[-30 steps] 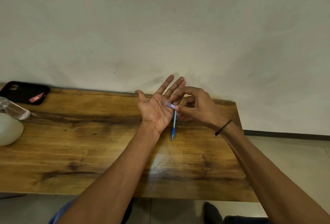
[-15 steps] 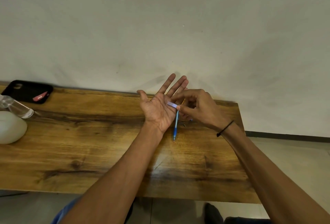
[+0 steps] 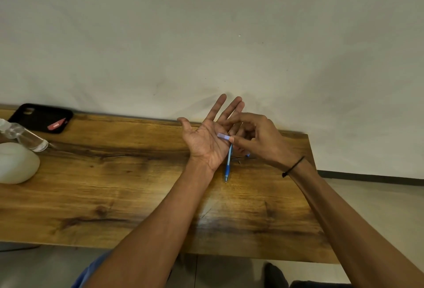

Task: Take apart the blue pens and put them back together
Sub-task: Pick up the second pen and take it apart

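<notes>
My left hand lay palm up with fingers spread straight, while my right hand pinched a pale blue pen piece between thumb and fingertip over that palm. The blue pen lay on the wooden table just beside my left wrist, tip toward me, with a few small bits beside it under my right hand. Farther left sat a white rounded object, a clear bottle and a black phone by the wall edge, well apart from my hands.

Head camera looks forward and down over the wooden table.
</notes>
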### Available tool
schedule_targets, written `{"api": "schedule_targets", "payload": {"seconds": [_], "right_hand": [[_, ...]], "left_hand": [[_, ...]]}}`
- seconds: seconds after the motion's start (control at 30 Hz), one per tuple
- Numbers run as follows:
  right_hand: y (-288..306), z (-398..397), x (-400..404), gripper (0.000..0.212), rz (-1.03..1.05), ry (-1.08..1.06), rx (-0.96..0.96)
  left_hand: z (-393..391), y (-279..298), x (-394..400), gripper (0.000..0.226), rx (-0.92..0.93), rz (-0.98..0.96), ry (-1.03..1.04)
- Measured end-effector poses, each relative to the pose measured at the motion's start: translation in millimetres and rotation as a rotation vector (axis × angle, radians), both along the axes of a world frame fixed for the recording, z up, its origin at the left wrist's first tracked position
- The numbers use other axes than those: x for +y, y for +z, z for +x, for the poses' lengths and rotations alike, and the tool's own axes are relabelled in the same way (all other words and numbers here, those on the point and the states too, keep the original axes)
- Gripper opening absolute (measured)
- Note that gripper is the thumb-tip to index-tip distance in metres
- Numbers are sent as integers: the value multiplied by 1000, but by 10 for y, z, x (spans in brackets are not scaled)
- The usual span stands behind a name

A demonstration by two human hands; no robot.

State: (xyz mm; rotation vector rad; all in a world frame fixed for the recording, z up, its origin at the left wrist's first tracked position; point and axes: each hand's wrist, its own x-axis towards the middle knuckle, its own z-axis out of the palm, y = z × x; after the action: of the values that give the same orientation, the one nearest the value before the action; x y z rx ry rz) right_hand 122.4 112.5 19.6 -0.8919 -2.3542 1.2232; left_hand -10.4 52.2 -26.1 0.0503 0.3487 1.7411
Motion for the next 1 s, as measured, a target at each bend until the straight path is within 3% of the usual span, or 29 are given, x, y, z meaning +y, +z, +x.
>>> {"api": "schedule_targets", "payload": {"seconds": [0.1, 0.23, 0.33, 0.47, 0.6, 0.73, 1.0], "right_hand": [[-1, 4, 9, 19, 25, 9, -13], [14, 14, 16, 31, 21, 4, -13], [24, 11, 12, 18, 27, 18, -24], [27, 17, 4, 28, 14, 1, -20], [52, 23, -2, 16, 29, 6, -30], [54, 30, -15, 34, 15, -4, -36], [70, 66, -5, 30, -13, 17, -53]], "left_hand": [[-5, -10, 3, 123, -3, -6, 4], [8, -6, 6, 122, 3, -17, 18], [11, -6, 13, 122, 2, -20, 17], [16, -10, 18, 121, 13, -15, 21], [8, -18, 27, 121, 23, -12, 23], [19, -22, 29, 122, 38, 12, 7], [-11, -54, 42, 122, 14, 64, -22]]}}
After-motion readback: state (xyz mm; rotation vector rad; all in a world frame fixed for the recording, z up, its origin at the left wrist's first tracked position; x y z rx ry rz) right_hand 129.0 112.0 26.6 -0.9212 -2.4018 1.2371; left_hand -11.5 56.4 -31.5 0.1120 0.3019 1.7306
